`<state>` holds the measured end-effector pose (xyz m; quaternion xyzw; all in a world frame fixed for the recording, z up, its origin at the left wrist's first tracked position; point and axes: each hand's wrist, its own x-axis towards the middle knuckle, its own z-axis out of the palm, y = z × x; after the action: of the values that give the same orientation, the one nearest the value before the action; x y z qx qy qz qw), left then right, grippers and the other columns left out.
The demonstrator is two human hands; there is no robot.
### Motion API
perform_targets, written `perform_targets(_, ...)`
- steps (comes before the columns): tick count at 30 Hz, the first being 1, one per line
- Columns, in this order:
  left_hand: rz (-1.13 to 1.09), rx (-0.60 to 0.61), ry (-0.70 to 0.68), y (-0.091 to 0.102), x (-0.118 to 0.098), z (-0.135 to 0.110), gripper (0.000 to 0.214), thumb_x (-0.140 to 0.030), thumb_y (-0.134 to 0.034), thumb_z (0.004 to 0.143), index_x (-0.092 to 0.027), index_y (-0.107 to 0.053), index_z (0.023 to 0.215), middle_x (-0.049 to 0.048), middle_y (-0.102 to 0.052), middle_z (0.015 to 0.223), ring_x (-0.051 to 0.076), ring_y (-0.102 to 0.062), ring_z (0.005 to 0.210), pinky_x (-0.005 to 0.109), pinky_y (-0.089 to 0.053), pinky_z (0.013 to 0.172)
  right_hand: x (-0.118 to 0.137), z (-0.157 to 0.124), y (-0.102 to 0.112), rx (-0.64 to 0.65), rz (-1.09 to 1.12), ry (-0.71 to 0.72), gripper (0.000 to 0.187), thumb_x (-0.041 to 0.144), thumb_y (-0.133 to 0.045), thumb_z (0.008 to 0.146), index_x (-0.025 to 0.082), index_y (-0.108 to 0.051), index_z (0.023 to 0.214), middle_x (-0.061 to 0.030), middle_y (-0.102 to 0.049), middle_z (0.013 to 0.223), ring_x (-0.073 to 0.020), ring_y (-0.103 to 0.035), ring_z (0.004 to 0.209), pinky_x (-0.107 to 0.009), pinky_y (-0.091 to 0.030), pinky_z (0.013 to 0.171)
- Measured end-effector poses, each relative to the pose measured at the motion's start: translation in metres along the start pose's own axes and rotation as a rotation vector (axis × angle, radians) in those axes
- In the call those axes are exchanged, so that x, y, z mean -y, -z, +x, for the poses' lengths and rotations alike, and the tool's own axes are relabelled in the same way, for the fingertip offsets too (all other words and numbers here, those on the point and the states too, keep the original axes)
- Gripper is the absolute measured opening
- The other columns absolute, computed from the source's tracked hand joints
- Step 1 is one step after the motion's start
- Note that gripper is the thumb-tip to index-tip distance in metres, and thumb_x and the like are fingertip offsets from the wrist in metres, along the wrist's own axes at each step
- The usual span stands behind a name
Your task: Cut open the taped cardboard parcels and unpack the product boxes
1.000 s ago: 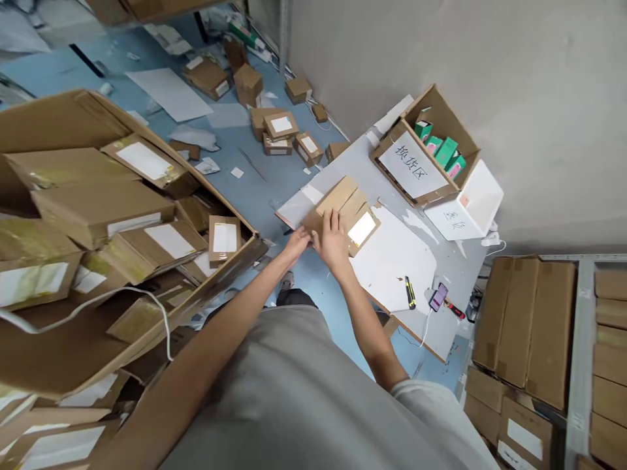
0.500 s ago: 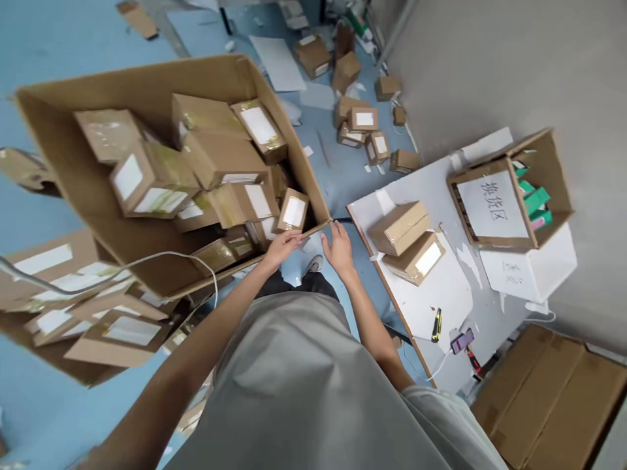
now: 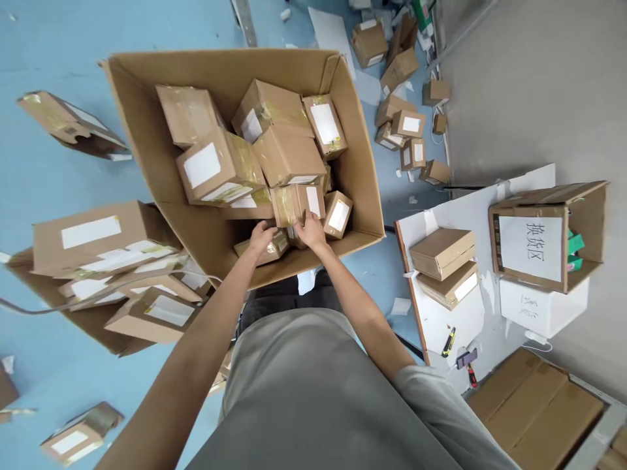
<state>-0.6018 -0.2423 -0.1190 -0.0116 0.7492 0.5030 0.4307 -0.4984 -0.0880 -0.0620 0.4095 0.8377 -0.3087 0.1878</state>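
Note:
A large open cardboard carton [image 3: 362, 163] stands before me, filled with smaller taped parcels with white labels. Both my hands reach over its near wall. My left hand [image 3: 262, 237] is at a low taped box [image 3: 273, 251], its fingers apart and partly over the box. My right hand [image 3: 310, 233] lies against the lower edge of a labelled box [image 3: 292, 203], thumb and fingers spread. Right of that hand stands a small labelled box [image 3: 337, 214]. Neither hand has lifted anything. The undersides of the fingers are hidden.
On the right a table [image 3: 514, 339] bears two stacked boxes [image 3: 443, 254], a yellow utility knife [image 3: 448, 342], a phone [image 3: 466, 358] and a sign-marked carton [image 3: 529, 248]. Another filled carton [image 3: 98, 333] is at left, with a cable [image 3: 49, 311] across it. Parcels lie on the floor.
Both hands have left the carton's near rim and moved inside among the parcels. My view has turned, so the carton appears further right and squarer to me.

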Motion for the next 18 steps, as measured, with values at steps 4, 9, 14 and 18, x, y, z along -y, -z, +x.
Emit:
perform_targets(4,-0.021,0.033,0.078,-0.019,-0.004,0.009,0.035,-0.04,-0.089,0.08,-0.02,-0.075,0.105,0.0099,-0.081,0.105,0.027,-0.076,0.104,0.042,-0.065,0.103,-0.003,-0.003,-0.001,-0.059,-0.039,-0.027,0.058,0.029,-0.056,0.125,0.004,-0.06,0.176,-0.0279,-0.067,0.171,-0.0322,-0.072,0.158,-0.039,-0.055,0.135)
perform_targets(9,0.021,-0.001,0.028,-0.034,-0.02,-0.015,0.039,-0.044,-0.089,0.087,-0.017,-0.083,0.116,0.0091,-0.078,0.113,0.028,-0.075,0.11,0.046,-0.06,0.119,-0.015,-0.025,0.021,-0.131,0.047,0.004,0.057,0.024,-0.051,0.121,0.008,-0.063,0.175,-0.0233,-0.066,0.174,-0.0315,-0.064,0.164,-0.04,-0.048,0.141)
perform_targets(14,0.125,-0.057,-0.252,-0.033,-0.042,-0.077,0.045,-0.052,-0.083,0.1,-0.02,-0.089,0.131,0.0118,-0.07,0.119,0.035,-0.074,0.127,0.049,-0.057,0.126,-0.024,-0.062,0.059,-0.241,0.169,0.074,0.054,0.027,-0.05,0.123,0.012,-0.067,0.171,-0.0189,-0.07,0.169,-0.0269,-0.067,0.16,-0.034,-0.052,0.137)
perform_targets(18,0.161,-0.072,-0.458,-0.05,-0.077,-0.144,0.046,-0.055,-0.081,0.104,-0.024,-0.089,0.138,0.0131,-0.071,0.132,0.033,-0.076,0.129,0.048,-0.062,0.124,-0.04,-0.117,0.095,-0.417,0.298,0.135,0.058,0.031,-0.048,0.124,0.02,-0.06,0.18,-0.0159,-0.068,0.17,-0.0271,-0.068,0.16,-0.037,-0.058,0.134)
